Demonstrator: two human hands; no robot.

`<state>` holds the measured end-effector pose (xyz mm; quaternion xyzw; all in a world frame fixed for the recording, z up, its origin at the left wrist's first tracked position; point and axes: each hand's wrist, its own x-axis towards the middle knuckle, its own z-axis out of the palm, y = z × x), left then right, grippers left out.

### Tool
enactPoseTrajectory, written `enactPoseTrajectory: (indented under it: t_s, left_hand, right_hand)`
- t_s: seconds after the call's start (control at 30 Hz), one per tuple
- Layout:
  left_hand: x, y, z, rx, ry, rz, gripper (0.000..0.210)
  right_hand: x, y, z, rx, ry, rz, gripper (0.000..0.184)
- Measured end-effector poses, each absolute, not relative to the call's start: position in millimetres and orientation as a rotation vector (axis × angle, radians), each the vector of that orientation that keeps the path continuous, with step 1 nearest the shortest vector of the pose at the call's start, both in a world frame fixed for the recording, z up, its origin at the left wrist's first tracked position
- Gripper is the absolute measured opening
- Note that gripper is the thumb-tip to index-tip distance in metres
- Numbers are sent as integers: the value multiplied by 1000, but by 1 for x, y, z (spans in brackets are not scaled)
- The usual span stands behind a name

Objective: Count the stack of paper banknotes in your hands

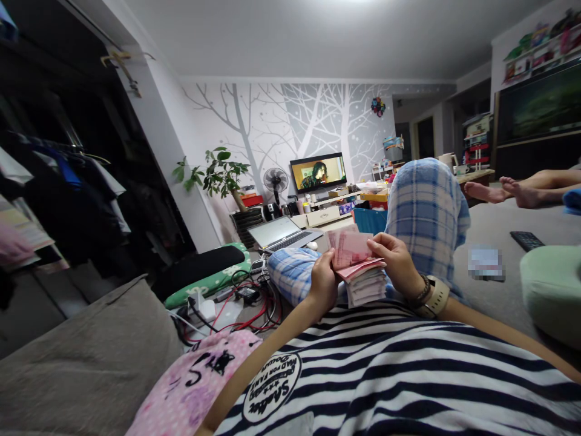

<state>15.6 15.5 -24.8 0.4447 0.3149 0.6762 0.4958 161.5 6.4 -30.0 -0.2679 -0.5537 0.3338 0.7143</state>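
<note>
Several pink-red banknotes (351, 249) are spread a little in front of my striped shirt. My left hand (324, 277) is closed on their left edge, thumb on top. At their right edge, my right hand (396, 260) pinches a note between thumb and fingers. Just beneath lies a thick stack of whitish folded paper (367, 287) with reddish notes on top; what bears it is hidden. My raised knee in blue plaid trousers (420, 212) stands behind my right hand. A watch (436, 297) and a braided bracelet are on my right wrist.
An open laptop (285, 233) stands beyond my left knee. Tangled red and black cables (258, 303) and a pink cushion (204, 381) are on the left. To the right lie a remote control (526, 241), a light green cushion (551, 290) and another person's feet (503, 191).
</note>
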Motion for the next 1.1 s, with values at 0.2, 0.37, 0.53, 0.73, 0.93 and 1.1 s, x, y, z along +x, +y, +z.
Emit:
enactPoseTrajectory:
  t_s: [0.2, 0.37, 0.53, 0.73, 0.93, 1.1]
  left_hand:
    - [11, 2, -19, 1341, 869, 1664, 17]
    - [6, 1, -20, 1681, 990, 1683, 12]
    - [9, -4, -15, 1686, 1001, 1621, 22]
    - [10, -9, -11, 1725, 1013, 1608, 25]
    - [12, -12, -9, 1600, 965, 1600, 29]
    - [13, -5, -15, 1511, 859, 1611, 23]
  right_hand:
    - [161, 5, -29, -578, -1256, 680, 28]
    - [160, 3, -29, -541, -1254, 754, 25]
    - [159, 2, -27, -547, -1243, 750, 25]
    - [159, 0, -27, -568, -1253, 753, 29]
    - [160, 0, -29, -577, -1266, 714, 30]
    - [161, 0, -29, -584, -1274, 688, 32]
